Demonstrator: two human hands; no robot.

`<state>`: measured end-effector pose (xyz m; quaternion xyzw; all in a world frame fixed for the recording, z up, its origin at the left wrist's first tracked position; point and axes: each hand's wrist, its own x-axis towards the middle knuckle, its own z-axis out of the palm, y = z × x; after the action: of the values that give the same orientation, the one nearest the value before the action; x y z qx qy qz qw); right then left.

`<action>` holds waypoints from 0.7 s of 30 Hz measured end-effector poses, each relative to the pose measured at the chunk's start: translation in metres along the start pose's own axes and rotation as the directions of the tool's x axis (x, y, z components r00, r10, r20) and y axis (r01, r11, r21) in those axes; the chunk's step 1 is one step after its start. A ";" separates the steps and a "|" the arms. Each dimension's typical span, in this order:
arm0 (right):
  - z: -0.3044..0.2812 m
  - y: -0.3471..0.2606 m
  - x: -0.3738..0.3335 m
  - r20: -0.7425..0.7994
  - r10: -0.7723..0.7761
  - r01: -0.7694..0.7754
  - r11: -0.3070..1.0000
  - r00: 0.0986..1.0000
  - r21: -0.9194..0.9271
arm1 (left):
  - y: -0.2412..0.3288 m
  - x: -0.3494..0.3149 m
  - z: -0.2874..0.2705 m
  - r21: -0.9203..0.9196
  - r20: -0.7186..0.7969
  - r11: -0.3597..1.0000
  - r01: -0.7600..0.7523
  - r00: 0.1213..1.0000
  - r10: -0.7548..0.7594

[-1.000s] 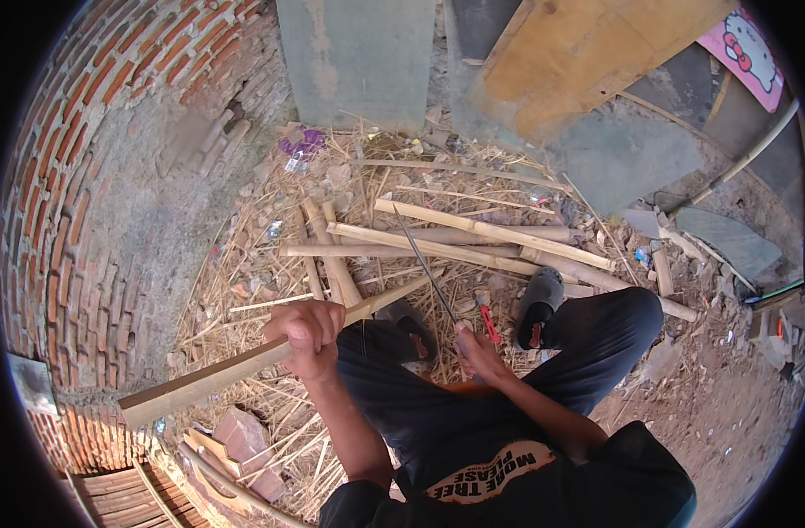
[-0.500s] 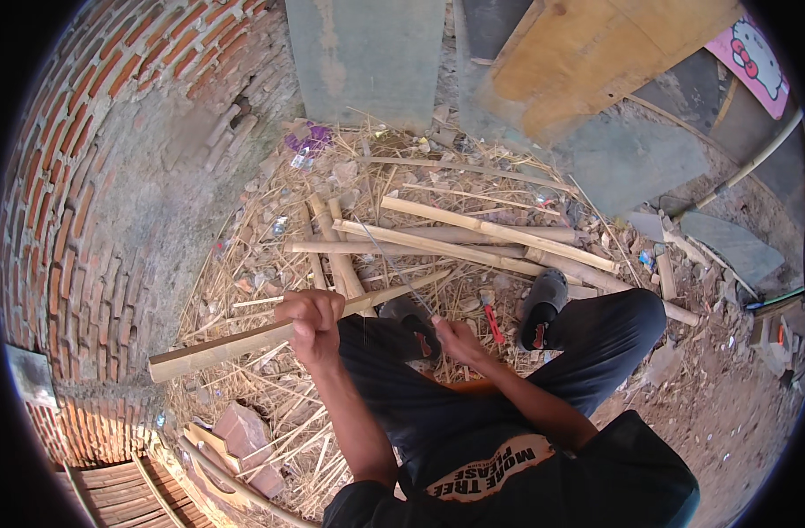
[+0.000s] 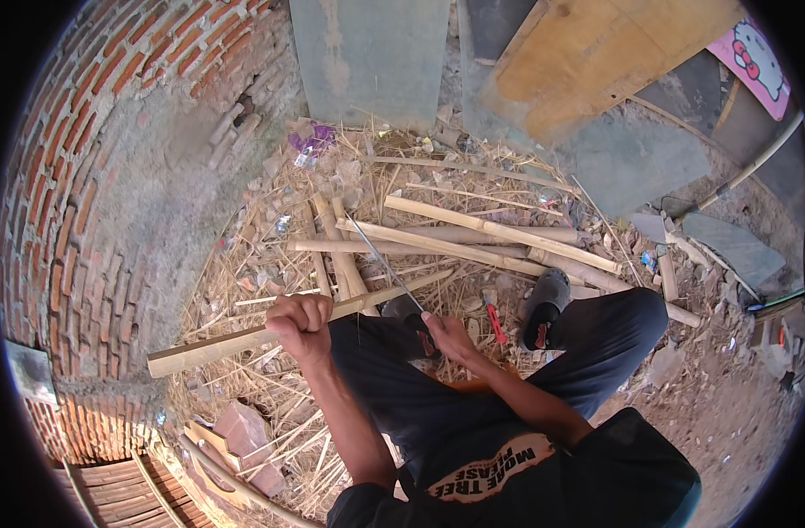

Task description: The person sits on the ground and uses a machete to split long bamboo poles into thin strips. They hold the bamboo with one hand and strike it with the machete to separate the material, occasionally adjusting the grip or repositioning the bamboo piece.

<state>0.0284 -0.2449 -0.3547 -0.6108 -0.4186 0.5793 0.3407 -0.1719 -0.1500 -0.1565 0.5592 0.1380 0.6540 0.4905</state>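
Observation:
My left hand [image 3: 300, 327] is closed around a split bamboo strip [image 3: 217, 348], which slants from the lower left up to a pointed end by my left shoe. In my right hand [image 3: 451, 338] is a long, thin metal blade [image 3: 380, 255], like a machete; the fingers hide its handle. The blade points away and to the left, crossing the bamboo strip near its narrow end. Whether its edge touches the strip, I cannot tell. On the ground between my shoes lies a red-handled tool [image 3: 496, 326], partly hard to make out.
Several bamboo lengths [image 3: 499, 233] lie crossed on the ground beyond my feet, among straw-like shavings and rubble. A brick wall [image 3: 85, 246] rises at the left. Grey panels [image 3: 371, 66] and a brown board [image 3: 596, 62] lean at the back. A broken stone block [image 3: 244, 431] sits lower left.
My left hand has shifted slightly left, still gripping the bamboo strip. The blade has turned a little, showing more of its flat side; my right hand has moved slightly left.

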 end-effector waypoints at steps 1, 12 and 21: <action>0.003 -0.002 0.001 0.000 0.017 -0.017 1.000 1.000 -0.012 | 0.001 0.002 -0.001 -0.008 0.009 1.000 0.008 1.000 -0.008; -0.012 0.037 0.016 0.002 0.105 -0.104 0.994 0.995 -0.028 | 0.002 -0.005 -0.001 -0.005 0.035 0.999 0.039 0.999 -0.038; 0.002 0.044 0.023 -0.141 -0.034 0.024 0.997 0.989 -0.072 | 0.000 0.009 0.020 0.031 0.139 0.999 0.017 0.990 -0.021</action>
<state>0.0313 -0.2424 -0.4046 -0.6559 -0.4219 0.5144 0.3565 -0.1531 -0.1505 -0.1449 0.6093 0.1184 0.6065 0.4969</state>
